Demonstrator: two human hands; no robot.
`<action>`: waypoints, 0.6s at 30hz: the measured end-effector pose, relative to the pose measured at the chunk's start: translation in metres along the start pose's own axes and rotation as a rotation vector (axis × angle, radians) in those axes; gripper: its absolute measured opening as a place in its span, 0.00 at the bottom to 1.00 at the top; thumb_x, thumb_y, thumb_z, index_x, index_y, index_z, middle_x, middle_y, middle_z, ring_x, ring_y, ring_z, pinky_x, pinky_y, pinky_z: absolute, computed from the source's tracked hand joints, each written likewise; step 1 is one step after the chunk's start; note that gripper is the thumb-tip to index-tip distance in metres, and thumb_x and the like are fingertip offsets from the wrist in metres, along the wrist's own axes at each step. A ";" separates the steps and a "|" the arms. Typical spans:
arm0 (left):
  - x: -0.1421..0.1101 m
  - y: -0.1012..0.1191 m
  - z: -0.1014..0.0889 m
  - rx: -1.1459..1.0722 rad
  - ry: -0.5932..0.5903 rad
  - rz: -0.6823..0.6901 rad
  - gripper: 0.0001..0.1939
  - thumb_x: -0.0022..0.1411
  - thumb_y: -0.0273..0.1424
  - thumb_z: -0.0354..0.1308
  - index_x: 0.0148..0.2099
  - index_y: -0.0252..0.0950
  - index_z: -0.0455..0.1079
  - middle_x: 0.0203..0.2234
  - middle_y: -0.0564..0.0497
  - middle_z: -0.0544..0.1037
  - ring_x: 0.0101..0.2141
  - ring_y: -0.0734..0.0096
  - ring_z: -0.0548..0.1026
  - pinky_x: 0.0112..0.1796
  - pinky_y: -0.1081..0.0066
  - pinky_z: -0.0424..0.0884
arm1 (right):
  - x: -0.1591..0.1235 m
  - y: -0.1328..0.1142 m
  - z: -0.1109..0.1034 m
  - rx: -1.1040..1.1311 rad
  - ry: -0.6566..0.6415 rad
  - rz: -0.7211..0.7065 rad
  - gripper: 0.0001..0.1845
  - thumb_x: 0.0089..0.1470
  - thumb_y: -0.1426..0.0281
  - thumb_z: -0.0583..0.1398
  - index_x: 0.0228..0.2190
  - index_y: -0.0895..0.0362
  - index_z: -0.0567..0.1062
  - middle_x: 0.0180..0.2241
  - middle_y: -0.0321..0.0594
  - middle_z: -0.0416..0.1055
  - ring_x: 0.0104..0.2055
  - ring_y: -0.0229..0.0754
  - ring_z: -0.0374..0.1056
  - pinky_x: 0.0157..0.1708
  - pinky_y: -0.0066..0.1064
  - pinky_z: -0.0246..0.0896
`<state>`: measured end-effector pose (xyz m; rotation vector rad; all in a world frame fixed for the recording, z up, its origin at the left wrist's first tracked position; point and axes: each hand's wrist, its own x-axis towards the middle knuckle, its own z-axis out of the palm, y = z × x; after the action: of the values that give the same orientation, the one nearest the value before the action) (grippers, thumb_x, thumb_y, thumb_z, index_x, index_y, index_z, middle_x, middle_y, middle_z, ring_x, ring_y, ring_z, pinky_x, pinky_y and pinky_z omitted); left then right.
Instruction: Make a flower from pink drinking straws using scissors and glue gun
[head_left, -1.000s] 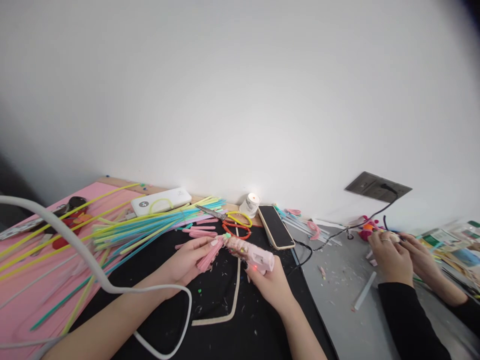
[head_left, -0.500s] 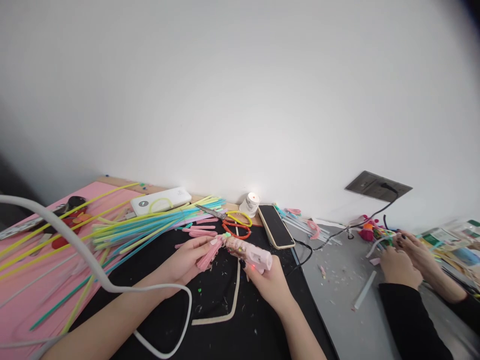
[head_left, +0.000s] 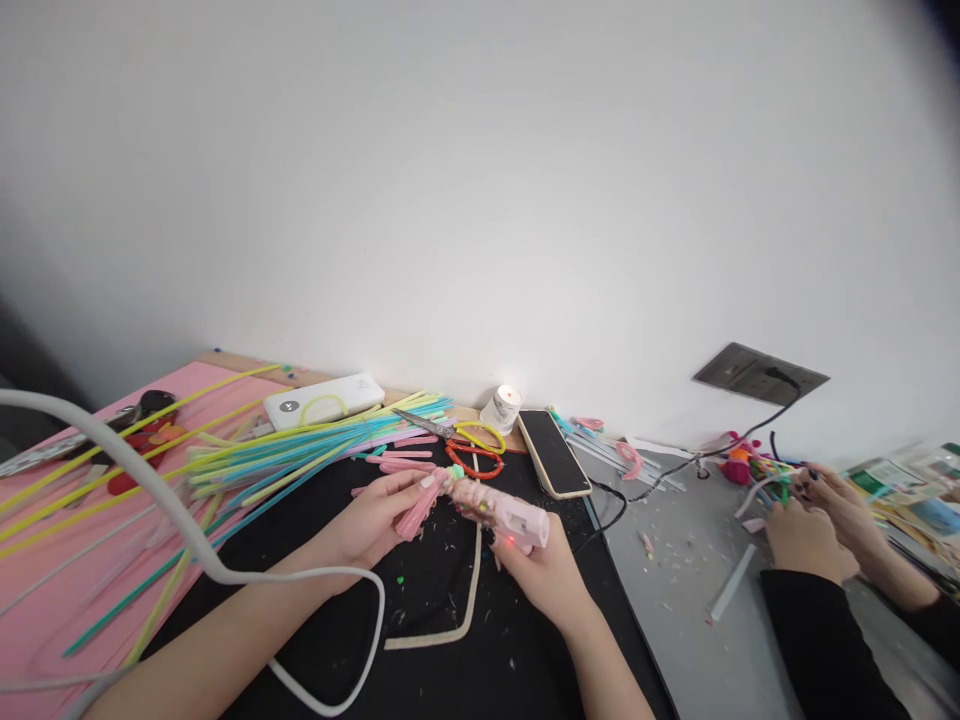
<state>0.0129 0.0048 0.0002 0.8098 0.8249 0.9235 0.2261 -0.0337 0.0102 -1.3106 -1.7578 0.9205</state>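
My left hand (head_left: 375, 520) pinches a small bundle of pink straw strips (head_left: 417, 513) over the black mat (head_left: 442, 610). Its fingers are closed on the bundle. My right hand (head_left: 544, 575) is wrapped round a pink glue gun (head_left: 501, 510) with a red light on its body. The gun's nozzle points left and touches the top of the pink bundle, where a bit of green shows.
A pile of long coloured straws (head_left: 285, 450), a white power bank (head_left: 322, 401), scissors (head_left: 450, 433), a lit candle (head_left: 501, 408) and a phone (head_left: 553, 452) lie behind. A white cable (head_left: 187, 540) loops over my left arm. Another person's hands (head_left: 814, 520) work on the right.
My hands have barely moved; the glue gun stays pressed to the pink bundle. The other person's hands on the right have shifted a little further right with their straw piece.
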 end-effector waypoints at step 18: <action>0.001 0.001 0.003 -0.116 0.066 -0.057 0.15 0.49 0.34 0.68 0.40 0.38 0.78 0.37 0.48 0.80 0.40 0.62 0.75 0.32 0.72 0.71 | -0.003 -0.015 0.005 -0.003 -0.221 0.015 0.10 0.43 0.77 0.57 0.20 0.55 0.60 0.20 0.28 0.52 0.21 0.32 0.48 0.20 0.24 0.44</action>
<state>0.0154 0.0060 0.0022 0.6554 0.8395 0.9424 0.2164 -0.0400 0.0204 -1.2646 -1.9182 1.1065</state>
